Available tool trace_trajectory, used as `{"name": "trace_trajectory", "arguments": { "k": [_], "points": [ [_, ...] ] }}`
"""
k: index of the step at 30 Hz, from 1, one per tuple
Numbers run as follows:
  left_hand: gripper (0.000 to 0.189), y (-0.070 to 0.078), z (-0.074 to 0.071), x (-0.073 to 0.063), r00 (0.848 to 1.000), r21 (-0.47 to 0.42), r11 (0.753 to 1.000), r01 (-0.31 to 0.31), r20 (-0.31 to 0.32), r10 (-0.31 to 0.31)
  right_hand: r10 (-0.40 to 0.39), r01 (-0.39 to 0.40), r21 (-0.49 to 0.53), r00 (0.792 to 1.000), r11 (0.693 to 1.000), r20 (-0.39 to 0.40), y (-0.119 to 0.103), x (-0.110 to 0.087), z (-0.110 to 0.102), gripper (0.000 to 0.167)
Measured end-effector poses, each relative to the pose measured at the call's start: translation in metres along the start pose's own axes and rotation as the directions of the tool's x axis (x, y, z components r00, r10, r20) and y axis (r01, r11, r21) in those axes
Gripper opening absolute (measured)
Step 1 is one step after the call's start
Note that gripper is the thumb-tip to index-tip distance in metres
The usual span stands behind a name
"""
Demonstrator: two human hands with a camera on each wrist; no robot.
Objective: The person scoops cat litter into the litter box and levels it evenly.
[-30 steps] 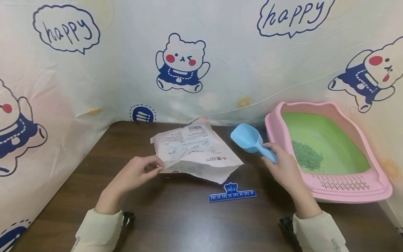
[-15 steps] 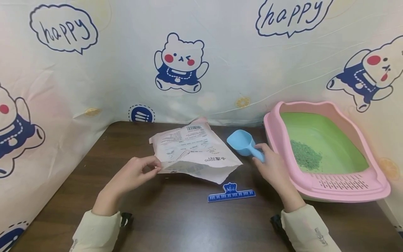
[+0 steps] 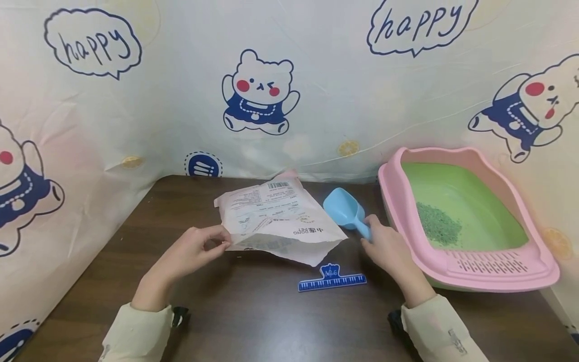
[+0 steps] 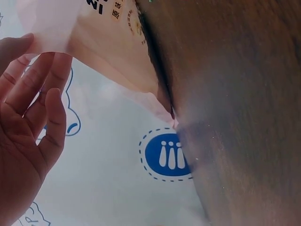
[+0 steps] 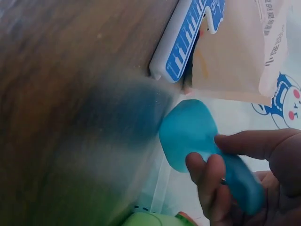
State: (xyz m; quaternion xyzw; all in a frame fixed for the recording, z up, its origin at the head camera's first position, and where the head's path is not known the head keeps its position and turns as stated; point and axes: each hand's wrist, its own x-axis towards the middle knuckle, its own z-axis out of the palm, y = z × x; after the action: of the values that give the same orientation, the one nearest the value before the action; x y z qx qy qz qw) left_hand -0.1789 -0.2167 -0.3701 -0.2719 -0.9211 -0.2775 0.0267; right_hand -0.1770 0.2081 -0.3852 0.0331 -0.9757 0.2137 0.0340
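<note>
A pale pink printed bag point(image 3: 276, 211) lies on the table with its mouth gaping toward me. My left hand point(image 3: 196, 250) pinches the left corner of that mouth between thumb and fingers; the left wrist view shows the same grip on the bag's edge point(image 4: 51, 40). To the right of the bag, my right hand point(image 3: 388, 251) grips a light blue scoop point(image 3: 343, 208) by its handle, bowl pointing away from me. In the right wrist view the fingers curl round the scoop's handle point(image 5: 242, 181). How much the bag holds is hidden.
A pink-rimmed litter box point(image 3: 493, 269) with a green inside stands at the right, a small heap of green granules point(image 3: 438, 223) in it. A blue piano-patterned clip point(image 3: 332, 279) lies on the dark wooden table point(image 3: 253, 322) before the bag. A printed cloth point(image 3: 325, 100) hangs behind.
My right hand has moved the scoop left, away from the litter box and closer to the bag. The left hand keeps its pinch on the bag's corner.
</note>
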Motion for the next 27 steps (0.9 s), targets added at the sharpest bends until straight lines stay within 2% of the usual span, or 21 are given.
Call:
{"name": "trace_trajectory", "arguments": {
  "k": [3,8,16,19,22,24,27],
  "points": [
    [0.008,0.000,0.000,0.000,1.000,-0.002,1.000,0.009,0.000,-0.009,0.009,-0.010,0.006,1.000,1.000,0.019,-0.001,-0.002,0.000,0.039],
    [0.009,0.000,0.000,-0.001,1.000,-0.001,1.000,0.026,-0.001,-0.026,0.020,-0.020,0.012,1.000,1.000,-0.011,-0.002,-0.004,-0.004,0.039],
    [0.011,0.001,0.001,-0.004,1.000,0.018,0.999,0.027,-0.016,-0.027,-0.095,0.098,0.047,0.994,0.994,-0.055,-0.007,-0.003,-0.009,0.041],
    [0.020,0.001,0.002,-0.005,0.999,0.031,0.999,0.014,-0.043,-0.013,-0.187,0.191,0.075,0.981,0.979,-0.052,-0.009,0.000,-0.009,0.041],
    [0.036,0.001,0.004,-0.004,0.998,0.033,0.999,0.011,-0.059,-0.009,-0.289,0.289,0.113,0.957,0.951,-0.008,-0.012,0.005,-0.008,0.041],
    [0.042,0.002,0.004,-0.004,0.998,0.020,1.000,0.023,-0.052,-0.022,-0.338,0.331,0.137,0.940,0.933,0.031,-0.015,0.009,-0.005,0.040],
    [0.039,0.001,0.005,-0.003,0.999,0.011,0.999,0.049,-0.024,-0.049,-0.388,0.377,0.136,0.919,0.916,0.065,-0.019,0.013,-0.001,0.036]
  ]
}}
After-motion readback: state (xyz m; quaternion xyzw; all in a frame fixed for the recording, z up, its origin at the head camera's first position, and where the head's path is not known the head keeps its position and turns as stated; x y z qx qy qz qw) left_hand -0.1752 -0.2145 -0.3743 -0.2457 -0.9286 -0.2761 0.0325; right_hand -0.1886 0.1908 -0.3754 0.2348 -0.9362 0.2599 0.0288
